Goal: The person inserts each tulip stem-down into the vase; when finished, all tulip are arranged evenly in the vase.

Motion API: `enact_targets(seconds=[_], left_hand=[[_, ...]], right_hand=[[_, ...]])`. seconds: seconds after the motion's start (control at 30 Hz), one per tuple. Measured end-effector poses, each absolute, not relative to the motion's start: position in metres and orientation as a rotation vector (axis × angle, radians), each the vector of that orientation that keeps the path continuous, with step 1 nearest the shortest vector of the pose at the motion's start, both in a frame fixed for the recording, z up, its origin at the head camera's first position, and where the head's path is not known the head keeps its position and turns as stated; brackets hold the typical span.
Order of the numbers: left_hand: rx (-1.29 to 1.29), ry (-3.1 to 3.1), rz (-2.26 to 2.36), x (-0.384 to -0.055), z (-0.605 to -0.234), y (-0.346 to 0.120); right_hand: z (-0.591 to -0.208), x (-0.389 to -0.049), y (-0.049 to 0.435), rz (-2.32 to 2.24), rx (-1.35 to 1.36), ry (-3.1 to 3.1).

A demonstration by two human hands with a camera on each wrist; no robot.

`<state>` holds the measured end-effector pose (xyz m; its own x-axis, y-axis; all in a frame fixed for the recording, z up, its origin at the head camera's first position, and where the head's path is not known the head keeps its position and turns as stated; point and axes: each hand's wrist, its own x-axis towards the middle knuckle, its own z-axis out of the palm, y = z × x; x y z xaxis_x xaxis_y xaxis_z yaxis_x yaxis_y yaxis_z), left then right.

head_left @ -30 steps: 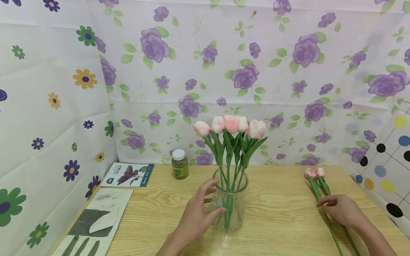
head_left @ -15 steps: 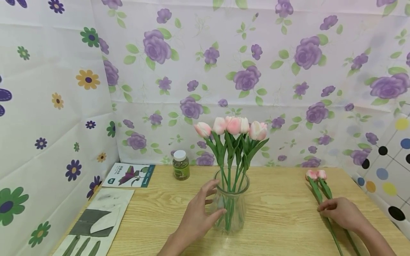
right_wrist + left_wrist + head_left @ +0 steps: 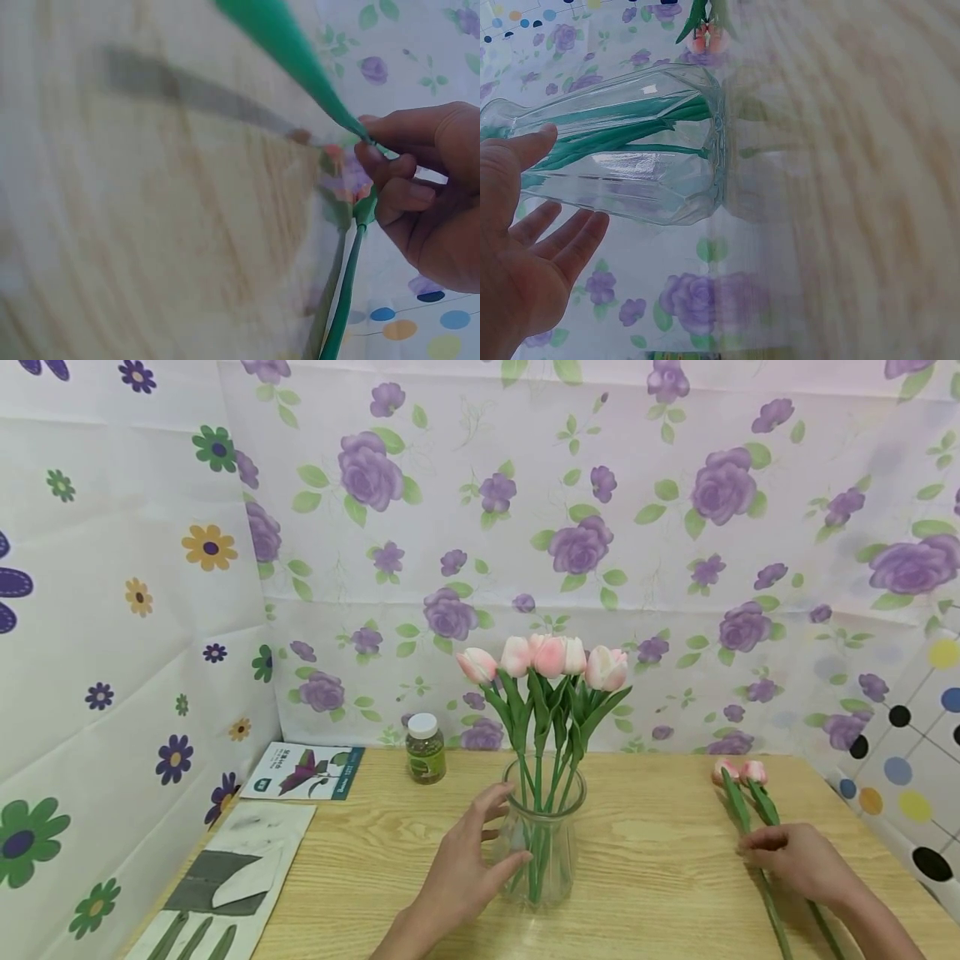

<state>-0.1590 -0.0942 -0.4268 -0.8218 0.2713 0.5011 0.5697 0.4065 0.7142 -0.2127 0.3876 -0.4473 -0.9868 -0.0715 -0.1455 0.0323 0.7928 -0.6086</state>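
A clear glass vase (image 3: pixel 551 868) holding several pink-and-white tulips (image 3: pixel 550 657) stands upright on the table. Its left side is cupped by my left hand (image 3: pixel 461 864), thumb on the near side and fingers toward the far side below the rim. In the left wrist view, green stems (image 3: pixel 615 135) show through the glass. My right hand (image 3: pixel 802 860) pinches the stem of a tulip (image 3: pixel 738 810) between thumb and forefinger, at the table's right. Beside it a second tulip (image 3: pixel 763 802) lies on the wood, its stem partly hidden under the hand.
Behind the vase to the left stands a small jar (image 3: pixel 425 752) with a white lid. A printed card (image 3: pixel 303 770) and a pale cloth sheet (image 3: pixel 225 877) with dark shapes lie along the left edge. Flowered cloth (image 3: pixel 450 527) closes off the back and left.
The pinched tulip has shifted slightly left, away from the second one, with my right hand. My left hand keeps its place on the vase. The head view has moved slightly.
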Motion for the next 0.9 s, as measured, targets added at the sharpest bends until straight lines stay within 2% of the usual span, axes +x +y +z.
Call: enact_targets(seconds=[0.57,0.9], left_hand=[[-0.728,-2.357,-1.360,-0.159,-0.426,-0.093],[-0.722,-2.350,-1.351,-0.159,-0.427,-0.092]], right_hand=[[-0.430,-0.203,0.378,-1.259,0.118,2.739],[-0.417,-0.197,0.367,-1.346,0.065,2.745]])
